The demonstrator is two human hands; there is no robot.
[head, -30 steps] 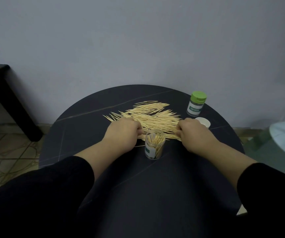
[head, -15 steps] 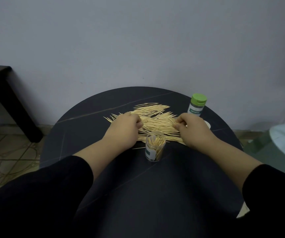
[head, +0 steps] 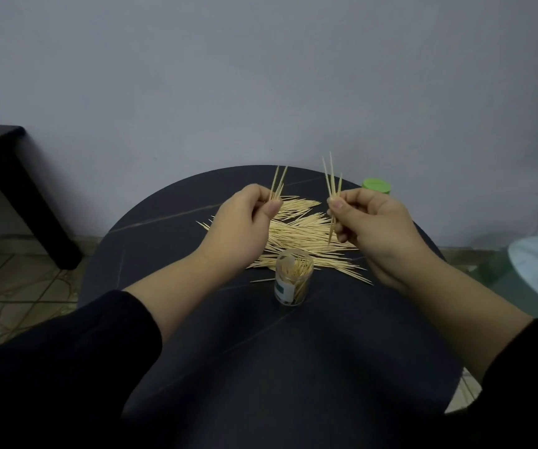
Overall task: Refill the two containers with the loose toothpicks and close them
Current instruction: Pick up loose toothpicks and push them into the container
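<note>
The round black table (head: 151, 254) carries everything. Across its far half lies the spread heap of loose pale wooden toothpicks (head: 300, 234), most of them flat with their long axes running roughly left to right.

Both hands are raised above that heap and held apart, one to each side of the centre. The left hand (head: 241, 225) pinches a few sticks between thumb and fingers, and the right hand (head: 381, 231) does the same.

The small clear plastic container with no lid (head: 293, 280) stands upright on the table at the near edge of the heap. It is lower than both hands, between them and closer to the person. Its mouth points up and it is already well stocked with toothpicks standing on end. The second container, with a green cap (head: 376, 185), shows only its top behind the right hand.

The left hand's small bundle of toothpicks (head: 279, 183) stands nearly upright, leaning a little right. The right hand's small bundle (head: 331, 179) is also near vertical, and one stick hangs down below the fingers towards the open mouth. Both bundles already match the container's axis, so I judge the coming move to be a short drop down and inward. The right hand looks slightly nearer.
</note>
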